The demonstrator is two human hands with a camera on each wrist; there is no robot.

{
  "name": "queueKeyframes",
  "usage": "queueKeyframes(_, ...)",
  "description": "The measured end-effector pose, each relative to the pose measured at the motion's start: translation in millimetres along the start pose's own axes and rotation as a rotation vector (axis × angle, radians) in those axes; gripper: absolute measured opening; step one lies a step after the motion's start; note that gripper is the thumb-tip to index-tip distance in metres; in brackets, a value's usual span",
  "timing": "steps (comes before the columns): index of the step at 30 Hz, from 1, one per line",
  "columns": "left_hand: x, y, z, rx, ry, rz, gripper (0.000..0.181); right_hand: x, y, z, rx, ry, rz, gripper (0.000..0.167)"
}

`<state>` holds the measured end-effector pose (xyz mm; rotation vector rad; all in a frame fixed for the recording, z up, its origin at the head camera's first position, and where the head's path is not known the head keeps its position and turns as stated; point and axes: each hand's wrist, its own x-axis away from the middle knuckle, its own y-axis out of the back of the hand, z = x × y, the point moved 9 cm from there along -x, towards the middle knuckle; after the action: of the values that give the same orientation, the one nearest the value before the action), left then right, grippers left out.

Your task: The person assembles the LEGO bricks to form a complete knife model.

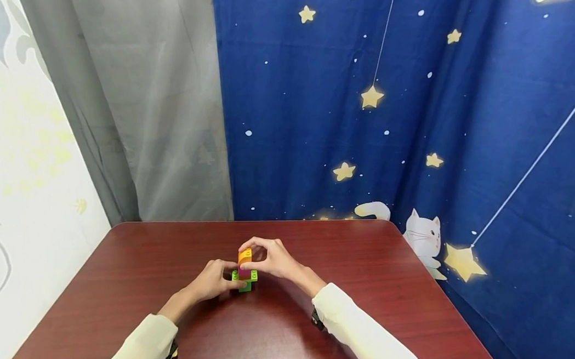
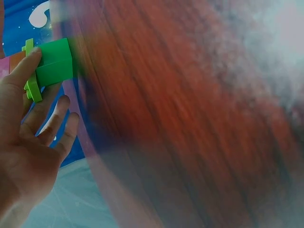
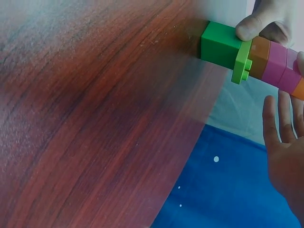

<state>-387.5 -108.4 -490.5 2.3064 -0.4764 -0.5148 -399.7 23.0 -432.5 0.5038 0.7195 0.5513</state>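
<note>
A stack of toy building bricks stands upright on the table. At its base is a green brick, and on that lies a wider lime plate with studs showing at its ends. Above come a brown brick, magenta bricks and an orange top brick. My left hand holds the stack low down, its thumb against the lime plate in the left wrist view. My right hand pinches the upper bricks between thumb and fingers; its other fingers stretch out beside the stack in the right wrist view.
The dark red wooden table has rounded far corners. Behind it hang a grey curtain and a blue curtain with stars. A pale patterned surface borders the left side.
</note>
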Motion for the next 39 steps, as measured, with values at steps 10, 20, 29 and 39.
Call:
queueKeyframes(10,1.2,0.6,-0.1,-0.054,-0.023,-0.041,0.039,2.5,0,8,0.025,0.011,0.043,0.034)
queueKeyframes(20,-0.1,-1.1,-1.9,-0.012,-0.035,-0.041,0.034,12.8,2,5,0.041,-0.007,0.081,0.057)
queueKeyframes(29,-2.8,-8.6,-11.2,0.047,0.010,-0.015,0.061,27.2,20,-10,0.011,-0.102,-0.011,0.053)
queueKeyframes(39,-6.1,-13.4,-33.2,0.101,-0.108,-0.005,0.083,44.7,33,-28,-0.029,-0.218,-0.031,0.050)
